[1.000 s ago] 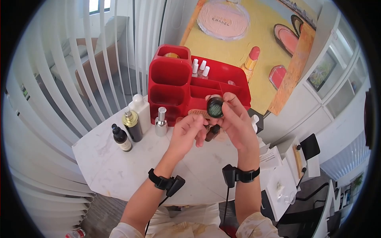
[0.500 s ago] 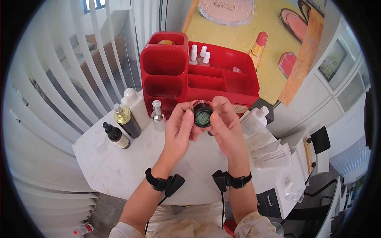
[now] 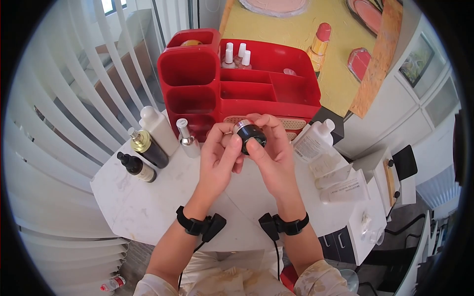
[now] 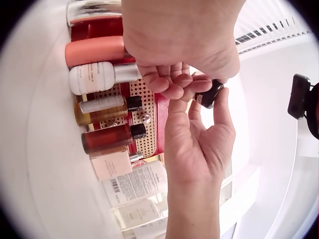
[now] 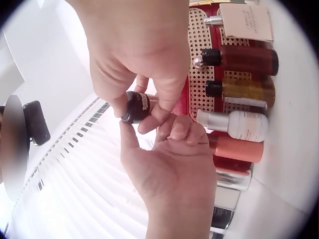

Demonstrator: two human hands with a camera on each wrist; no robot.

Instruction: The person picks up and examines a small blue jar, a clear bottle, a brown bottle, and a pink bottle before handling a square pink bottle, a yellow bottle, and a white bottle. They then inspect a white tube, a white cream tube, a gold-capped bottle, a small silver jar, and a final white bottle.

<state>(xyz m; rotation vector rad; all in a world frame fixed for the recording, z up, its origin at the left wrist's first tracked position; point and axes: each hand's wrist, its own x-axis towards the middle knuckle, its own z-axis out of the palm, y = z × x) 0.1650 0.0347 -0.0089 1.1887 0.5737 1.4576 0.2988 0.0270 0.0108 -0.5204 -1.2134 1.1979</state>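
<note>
A small round black cosmetic jar (image 3: 253,134) with a clear, shiny rim is held up in front of the red organizer (image 3: 195,69). My left hand (image 3: 217,157) grips it from the left, thumb against its side. From the right, my right hand (image 3: 274,160) pinches the same jar, its thumb on the dark face. Pale lettering shows on the side of the jar (image 5: 135,106) in the right wrist view. Fingers of both hands overlap around the jar (image 4: 209,94) in the left wrist view and hide part of it.
A silver-topped bottle (image 3: 187,139), a black-and-gold pump bottle (image 3: 152,150), a white bottle (image 3: 160,130) and a small dark bottle (image 3: 138,167) stand at left. A white-capped clear bottle (image 3: 314,140) and a tube (image 3: 345,189) are at right. Nail polish bottles (image 3: 246,59) sit inside the organizer.
My left hand has come up to the jar, which only the right hand held at first. Both hands have turned the jar so its face tilts down and right.
</note>
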